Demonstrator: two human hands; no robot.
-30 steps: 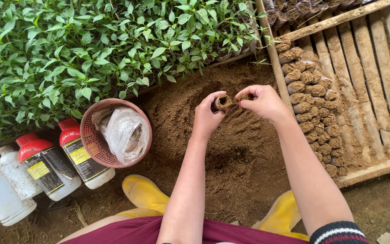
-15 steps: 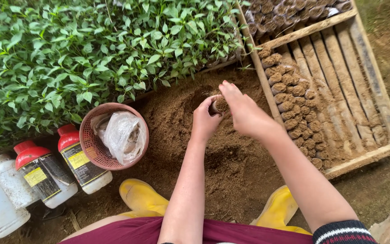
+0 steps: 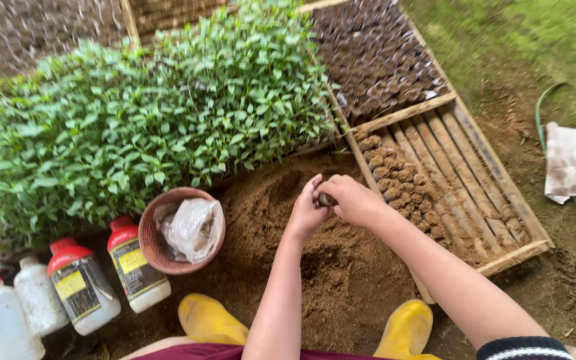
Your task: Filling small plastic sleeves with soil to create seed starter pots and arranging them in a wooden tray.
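While we look down over our own arms, our left hand (image 3: 307, 215) and right hand (image 3: 351, 200) meet above the soil heap (image 3: 315, 247), which serves as our landmark. Both are curled closed around one small soil-filled pot (image 3: 327, 199), of which only a dark sliver shows between the fingers; the left cups it from the near side, the right covers it from the far side, fingertips touching. How tightly each grips we cannot tell. Just right of the heap lies a slatted wooden tray (image 3: 481, 180), with filled pots (image 3: 395, 177) packed in rows along the edge nearest the heap and bare slats beyond. Behind the heap stands a dense bed of green seedlings (image 3: 155, 127). Left of the heap, touching its edge, sits a round pink basket (image 3: 151, 243) with a crumpled clear plastic bag (image 3: 195, 227) inside. Farther left stand white bottles (image 3: 78, 290), some red-capped with yellow labels. At the near side of the heap two yellow boots (image 3: 211, 320) rest on the ground. Well right of the tray a soiled white cloth (image 3: 575, 160) lies on grass.
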